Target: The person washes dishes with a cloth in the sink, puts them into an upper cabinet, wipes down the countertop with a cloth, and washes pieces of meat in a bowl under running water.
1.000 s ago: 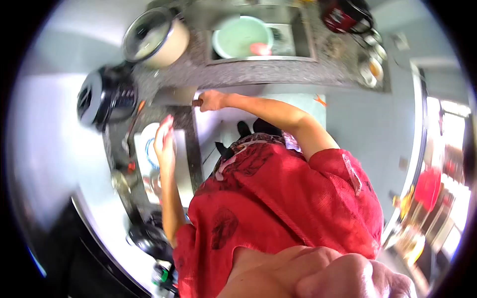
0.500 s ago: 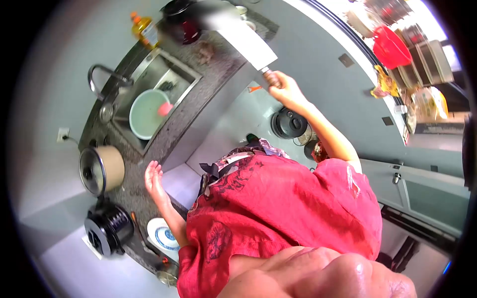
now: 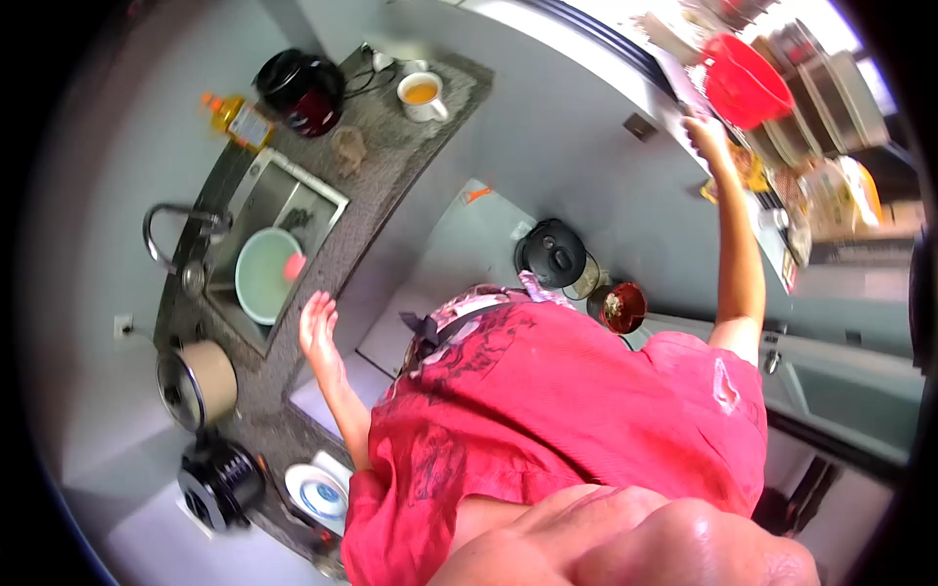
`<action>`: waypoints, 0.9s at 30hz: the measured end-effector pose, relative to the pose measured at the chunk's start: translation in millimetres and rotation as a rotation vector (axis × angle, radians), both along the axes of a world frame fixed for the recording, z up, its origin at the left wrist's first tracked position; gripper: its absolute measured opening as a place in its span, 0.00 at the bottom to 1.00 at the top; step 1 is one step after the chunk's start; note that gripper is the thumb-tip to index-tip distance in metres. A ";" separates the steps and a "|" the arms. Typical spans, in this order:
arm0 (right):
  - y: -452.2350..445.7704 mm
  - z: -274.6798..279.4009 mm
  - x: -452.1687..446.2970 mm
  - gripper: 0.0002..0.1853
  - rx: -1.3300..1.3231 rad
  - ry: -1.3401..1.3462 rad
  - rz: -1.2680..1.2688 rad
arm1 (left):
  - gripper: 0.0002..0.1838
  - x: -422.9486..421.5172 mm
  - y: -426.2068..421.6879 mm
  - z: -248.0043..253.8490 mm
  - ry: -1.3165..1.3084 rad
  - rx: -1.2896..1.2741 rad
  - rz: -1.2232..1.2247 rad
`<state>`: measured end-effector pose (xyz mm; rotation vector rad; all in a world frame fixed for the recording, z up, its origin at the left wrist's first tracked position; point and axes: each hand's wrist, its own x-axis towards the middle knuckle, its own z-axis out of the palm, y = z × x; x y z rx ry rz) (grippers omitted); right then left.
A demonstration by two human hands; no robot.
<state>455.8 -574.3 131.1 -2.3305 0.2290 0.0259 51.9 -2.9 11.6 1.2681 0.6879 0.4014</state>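
Note:
My right hand [image 3: 705, 137] is stretched out at the upper right, its fingers closed round the handle of a cleaver. The cleaver's blade [image 3: 679, 83] points up and away, beside a red basket [image 3: 747, 83] on the window ledge. My left hand [image 3: 319, 324] hangs at the counter's front edge near the sink, fingers apart and holding nothing. Below it, a white plate with a blue pattern [image 3: 318, 491] rests on the counter.
The sink [image 3: 318, 200] holds a pale green basin [image 3: 268, 276]. On the counter are a beige pot [image 3: 210, 381], a black cooker [image 3: 223, 483], a cup [image 3: 422, 96] and a yellow bottle [image 3: 237, 121]. A black lidded container [image 3: 552, 252] stands on the floor.
My right hand has carried the cleaver from the counter side over to the window ledge. The view has turned towards the window. My left hand has moved away from the plate and stays empty.

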 end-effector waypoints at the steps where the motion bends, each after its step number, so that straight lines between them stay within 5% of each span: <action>1: -13.9 -6.8 12.9 0.09 0.053 -0.010 0.000 | 0.19 -0.7 -3.2 -2.6 0.032 0.002 0.038; 7: -81.9 -66.5 117.3 0.21 0.028 0.093 -0.046 | 0.17 -1.7 -19.2 -21.8 0.057 0.030 0.097; 9: -76.5 -75.2 153.1 0.21 -0.396 0.143 -0.001 | 0.17 -5.5 -18.7 -31.7 0.107 0.023 0.144; 10: -8.6 -45.3 118.7 0.22 -0.971 -0.089 0.055 | 0.17 -7.8 -17.8 -39.3 0.130 0.020 0.165; 11: 37.5 -32.8 110.2 0.26 -1.188 0.032 0.029 | 0.17 -10.9 -17.3 -45.8 0.149 0.019 0.182; 13: 70.7 -17.8 64.8 0.28 -1.301 -0.282 0.175 | 0.17 -41.7 -22.3 -56.6 0.133 0.021 0.196; 16: 149.5 -34.0 58.6 0.26 -1.251 -0.439 0.436 | 0.17 -58.1 -33.7 -66.4 0.149 0.005 0.230; 17: 188.6 -27.7 42.1 0.26 -1.160 -0.309 0.586 | 0.17 -64.7 -37.2 -68.9 0.158 -0.001 0.245; 19: 194.9 -115.1 81.7 0.25 -0.794 -0.386 0.815 | 0.16 -88.5 -42.6 -78.5 0.147 0.005 0.265; 27: 370.9 -57.4 -69.4 0.23 -0.859 -0.028 1.379 | 0.16 -183.3 -89.1 -76.3 0.129 0.015 0.524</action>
